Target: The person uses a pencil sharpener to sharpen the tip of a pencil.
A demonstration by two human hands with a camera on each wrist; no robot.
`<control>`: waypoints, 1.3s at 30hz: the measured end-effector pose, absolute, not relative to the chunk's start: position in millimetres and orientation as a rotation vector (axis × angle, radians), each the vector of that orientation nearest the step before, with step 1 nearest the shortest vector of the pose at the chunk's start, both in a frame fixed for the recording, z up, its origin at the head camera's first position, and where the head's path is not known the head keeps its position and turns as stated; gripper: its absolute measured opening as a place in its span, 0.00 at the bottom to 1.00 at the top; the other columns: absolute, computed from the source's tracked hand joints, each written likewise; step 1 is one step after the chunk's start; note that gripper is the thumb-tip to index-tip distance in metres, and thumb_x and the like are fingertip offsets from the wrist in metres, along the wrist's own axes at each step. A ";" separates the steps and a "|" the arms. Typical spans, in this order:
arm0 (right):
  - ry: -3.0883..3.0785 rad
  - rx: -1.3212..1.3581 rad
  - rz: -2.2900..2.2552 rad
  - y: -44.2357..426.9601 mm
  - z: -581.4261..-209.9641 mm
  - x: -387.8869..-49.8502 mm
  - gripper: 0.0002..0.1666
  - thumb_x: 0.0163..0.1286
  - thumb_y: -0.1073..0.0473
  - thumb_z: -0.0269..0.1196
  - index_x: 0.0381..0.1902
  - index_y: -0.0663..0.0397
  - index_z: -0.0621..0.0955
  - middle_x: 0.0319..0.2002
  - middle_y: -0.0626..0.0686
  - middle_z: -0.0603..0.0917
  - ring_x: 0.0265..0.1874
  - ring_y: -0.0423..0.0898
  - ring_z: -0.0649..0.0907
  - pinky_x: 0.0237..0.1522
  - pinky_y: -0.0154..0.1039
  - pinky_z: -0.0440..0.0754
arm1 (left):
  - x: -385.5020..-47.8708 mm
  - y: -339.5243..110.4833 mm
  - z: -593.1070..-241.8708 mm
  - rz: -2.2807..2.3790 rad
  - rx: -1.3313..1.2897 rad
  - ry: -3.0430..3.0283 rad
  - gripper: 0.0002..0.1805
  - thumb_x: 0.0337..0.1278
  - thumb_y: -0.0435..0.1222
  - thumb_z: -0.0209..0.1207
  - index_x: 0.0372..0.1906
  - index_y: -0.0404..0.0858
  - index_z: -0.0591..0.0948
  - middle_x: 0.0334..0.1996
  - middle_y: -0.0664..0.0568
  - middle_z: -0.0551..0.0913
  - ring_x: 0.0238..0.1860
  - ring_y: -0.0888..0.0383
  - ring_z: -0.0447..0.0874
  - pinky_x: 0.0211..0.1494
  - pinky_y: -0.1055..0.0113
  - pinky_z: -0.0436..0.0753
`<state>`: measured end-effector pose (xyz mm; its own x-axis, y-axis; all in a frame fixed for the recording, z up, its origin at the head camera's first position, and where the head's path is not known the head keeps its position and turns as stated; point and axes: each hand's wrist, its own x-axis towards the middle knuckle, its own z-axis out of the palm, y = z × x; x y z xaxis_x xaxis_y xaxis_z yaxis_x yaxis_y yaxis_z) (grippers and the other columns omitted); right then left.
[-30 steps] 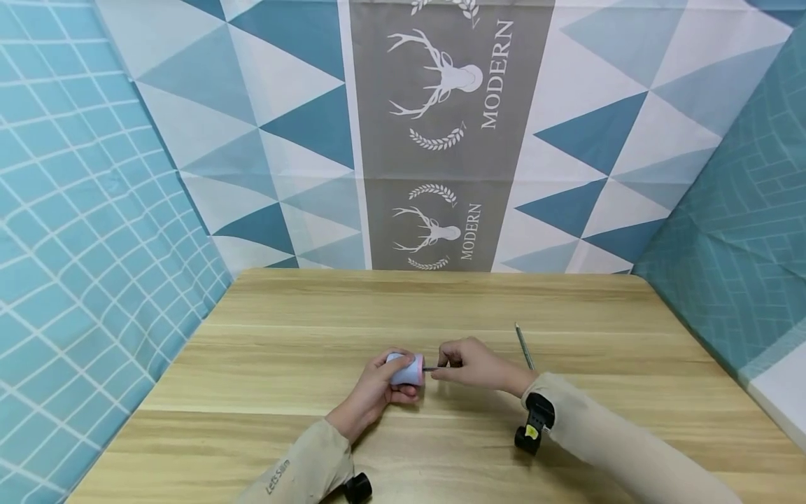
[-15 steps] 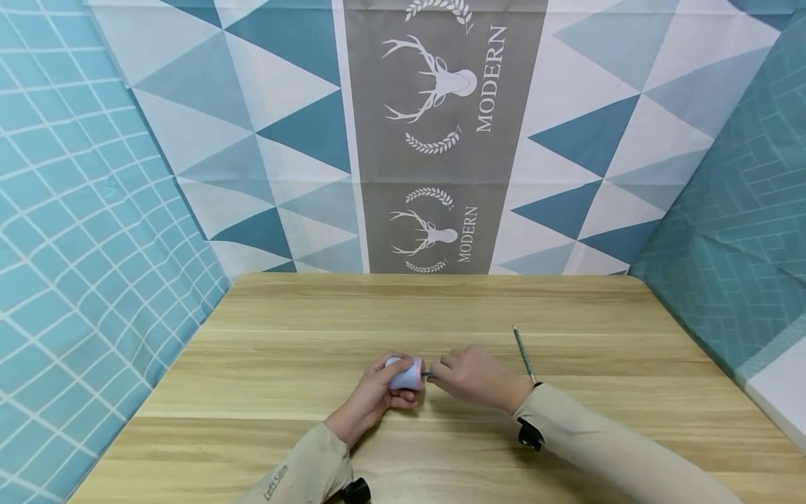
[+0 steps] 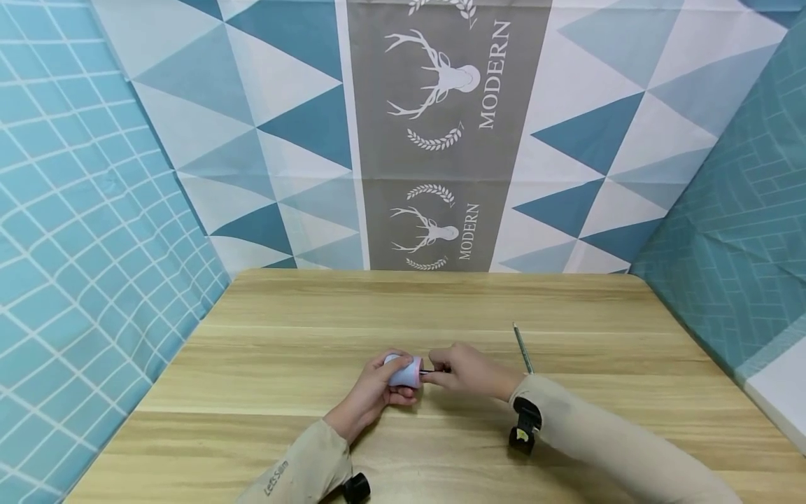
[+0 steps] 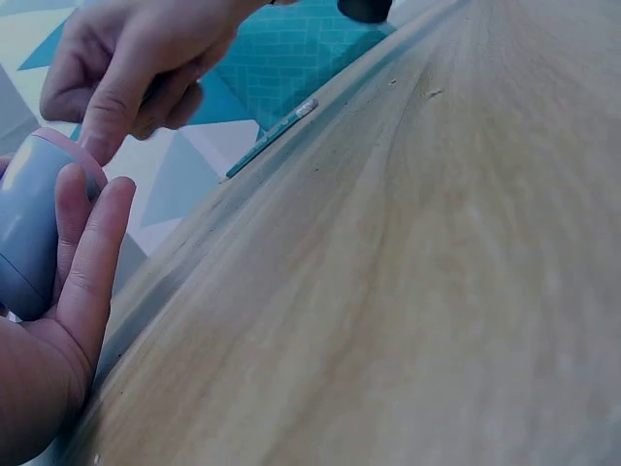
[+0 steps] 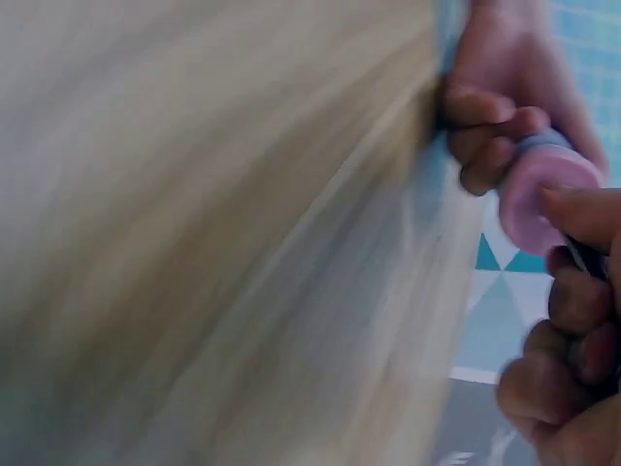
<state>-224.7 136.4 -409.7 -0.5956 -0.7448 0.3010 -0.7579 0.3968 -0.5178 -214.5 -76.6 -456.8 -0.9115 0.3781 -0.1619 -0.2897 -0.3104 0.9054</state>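
Note:
My left hand [image 3: 378, 388] grips a lavender-blue pencil sharpener [image 3: 403, 372] with a pink end, held sideways just above the table. In the left wrist view its rounded body [image 4: 34, 218] lies in the palm, with two fingers fairly straight along it. My right hand [image 3: 475, 371] is at the pink end [image 5: 539, 184], pinching a thin dark rod [image 3: 427, 371] between thumb and curled fingers. The rod meets the pink end; most of it is hidden by the hand, so I cannot tell its full length.
A dark green pencil [image 3: 522, 348] lies on the wooden table [image 3: 302, 315], beyond the right forearm. Patterned cloths hang behind the table and at both sides. Each wrist wears a black camera.
My right hand rolled over, back upward, half a second ago, and has now turned back with thumb and fingers showing. It sits slightly closer to the sharpener. The left hand stays put.

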 end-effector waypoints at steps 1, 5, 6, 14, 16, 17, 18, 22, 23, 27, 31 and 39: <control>-2.682 1.346 1.143 136.1 -409.7 -225.5 0.24 0.68 0.61 0.67 0.19 0.49 0.65 0.15 0.37 0.61 0.14 0.30 0.61 0.15 0.25 0.58 | -214.7 -76.7 -456.9 2.249 0.114 1.534 0.05 0.67 0.37 0.58 0.43 0.41 0.80 0.33 0.41 0.78 0.19 0.61 0.82 0.30 0.62 0.89; -2.869 1.000 1.871 137.2 -413.1 -230.0 0.28 0.68 0.60 0.67 0.16 0.49 0.62 0.10 0.40 0.60 0.09 0.34 0.58 0.12 0.29 0.55 | -214.1 -76.9 -457.2 2.244 0.116 1.548 0.05 0.67 0.37 0.58 0.42 0.41 0.80 0.32 0.41 0.78 0.19 0.61 0.82 0.30 0.62 0.89; -2.887 0.901 2.036 138.1 -414.7 -230.8 0.27 0.68 0.59 0.66 0.16 0.49 0.62 0.09 0.41 0.59 0.08 0.35 0.57 0.11 0.29 0.54 | -214.0 -76.7 -457.4 2.240 0.117 1.555 0.04 0.67 0.37 0.58 0.42 0.41 0.80 0.32 0.41 0.79 0.19 0.61 0.82 0.30 0.61 0.89; -2.878 0.553 2.690 144.7 -425.6 -234.7 0.23 0.74 0.56 0.58 0.18 0.49 0.67 0.08 0.42 0.57 0.07 0.35 0.56 0.10 0.28 0.52 | -213.8 -75.2 -458.2 2.215 0.138 1.599 0.05 0.66 0.37 0.58 0.42 0.40 0.80 0.31 0.40 0.79 0.18 0.61 0.82 0.29 0.62 0.89; -2.905 0.629 2.532 144.7 -423.8 -233.6 0.22 0.73 0.55 0.60 0.19 0.51 0.68 0.09 0.42 0.58 0.08 0.36 0.57 0.10 0.29 0.53 | -214.0 -75.0 -457.9 2.219 0.133 1.601 0.05 0.65 0.37 0.58 0.42 0.40 0.80 0.30 0.41 0.79 0.18 0.61 0.81 0.28 0.62 0.89; -2.923 0.675 2.412 144.8 -421.8 -232.4 0.22 0.73 0.54 0.61 0.19 0.51 0.67 0.09 0.42 0.58 0.08 0.36 0.57 0.10 0.29 0.53 | -214.3 -74.7 -457.9 2.221 0.133 1.599 0.06 0.65 0.38 0.58 0.41 0.41 0.80 0.29 0.41 0.79 0.18 0.61 0.81 0.28 0.62 0.89; -2.944 0.729 2.269 144.9 -419.2 -231.0 0.22 0.72 0.54 0.62 0.20 0.52 0.68 0.09 0.43 0.59 0.08 0.36 0.57 0.10 0.30 0.54 | -214.5 -74.4 -457.9 2.219 0.136 1.598 0.06 0.65 0.38 0.58 0.41 0.41 0.80 0.29 0.41 0.79 0.18 0.61 0.81 0.28 0.62 0.89; -2.915 1.074 1.480 146.7 -407.4 -225.1 0.18 0.69 0.55 0.67 0.23 0.52 0.72 0.12 0.40 0.66 0.11 0.34 0.62 0.12 0.28 0.59 | -215.4 -73.3 -458.1 2.223 0.145 1.569 0.05 0.67 0.38 0.57 0.41 0.42 0.80 0.30 0.41 0.79 0.18 0.61 0.81 0.29 0.62 0.89; -2.860 1.162 1.276 147.4 -404.9 -223.7 0.17 0.68 0.56 0.68 0.23 0.51 0.73 0.13 0.40 0.67 0.12 0.32 0.62 0.13 0.27 0.60 | -215.5 -73.2 -458.2 2.224 0.147 1.562 0.05 0.67 0.38 0.57 0.41 0.42 0.80 0.30 0.41 0.79 0.18 0.61 0.81 0.29 0.62 0.89; -2.591 1.386 0.672 149.8 -399.8 -219.8 0.12 0.67 0.60 0.68 0.29 0.51 0.74 0.18 0.39 0.73 0.16 0.29 0.64 0.16 0.24 0.63 | -215.7 -73.9 -457.9 2.234 0.144 1.541 0.05 0.68 0.38 0.57 0.42 0.42 0.79 0.29 0.42 0.78 0.18 0.62 0.80 0.29 0.62 0.89; -2.425 1.452 0.441 149.8 -404.3 -216.2 0.14 0.67 0.60 0.68 0.31 0.50 0.71 0.20 0.39 0.71 0.17 0.30 0.63 0.18 0.21 0.61 | -214.5 -75.0 -456.7 2.228 0.154 1.536 0.06 0.68 0.39 0.57 0.43 0.41 0.79 0.30 0.42 0.78 0.18 0.62 0.81 0.30 0.62 0.89; -2.206 1.386 0.317 146.6 -411.9 -216.4 0.15 0.64 0.60 0.70 0.29 0.51 0.72 0.20 0.42 0.69 0.16 0.32 0.63 0.16 0.22 0.59 | -214.6 -76.2 -455.2 2.250 0.145 1.524 0.05 0.69 0.39 0.55 0.42 0.43 0.79 0.31 0.42 0.77 0.18 0.62 0.80 0.30 0.63 0.89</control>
